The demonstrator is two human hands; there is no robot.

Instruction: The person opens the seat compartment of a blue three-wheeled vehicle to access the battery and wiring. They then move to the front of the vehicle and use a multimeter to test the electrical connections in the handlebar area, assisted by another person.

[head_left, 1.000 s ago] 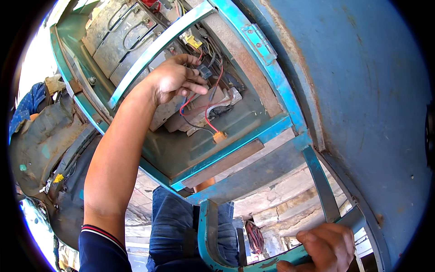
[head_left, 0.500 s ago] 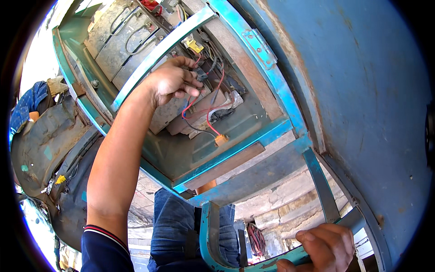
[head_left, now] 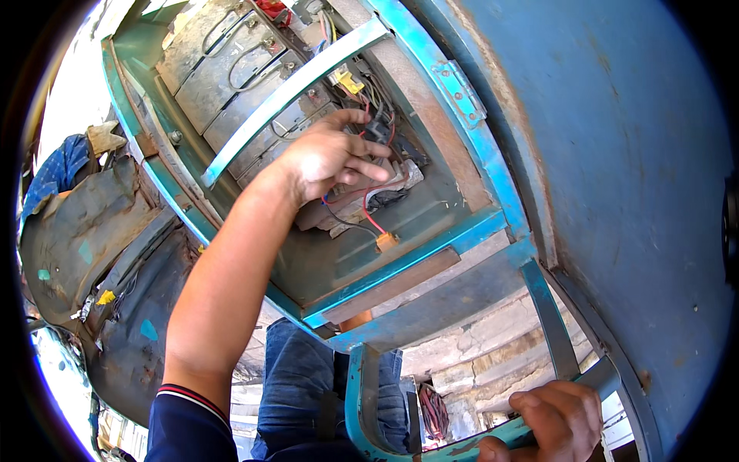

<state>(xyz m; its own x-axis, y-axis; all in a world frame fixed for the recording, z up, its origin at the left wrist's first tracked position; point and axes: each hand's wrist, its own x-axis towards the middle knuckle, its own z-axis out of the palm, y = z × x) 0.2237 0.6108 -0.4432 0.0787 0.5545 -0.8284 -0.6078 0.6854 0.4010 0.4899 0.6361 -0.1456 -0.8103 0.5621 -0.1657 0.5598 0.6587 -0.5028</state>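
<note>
My left hand [head_left: 335,158] reaches into the teal-framed compartment, palm down with fingers stretched out and apart. Its fingertips are at a small dark connector [head_left: 376,131] among the wires; whether they touch it is hard to tell. Thin red wire [head_left: 366,206] and dark wire run below the hand to an orange connector [head_left: 387,242] on the compartment floor. A yellow connector [head_left: 351,82] lies just beyond the fingers. At the lower right, my right hand [head_left: 558,420] is wrapped round a teal metal bar [head_left: 462,446] of the frame.
Grey batteries [head_left: 223,92] with looped cables fill the compartment's far left. A teal crossbar [head_left: 296,100] spans above them. To the right stands a large blue panel [head_left: 616,169], beside a hinge [head_left: 460,92]. A worn dark seat [head_left: 85,254] is at left.
My left hand has shifted to the right in the view and its fingers are spread wider. The whole view has moved slightly. My right hand stays on the bar.
</note>
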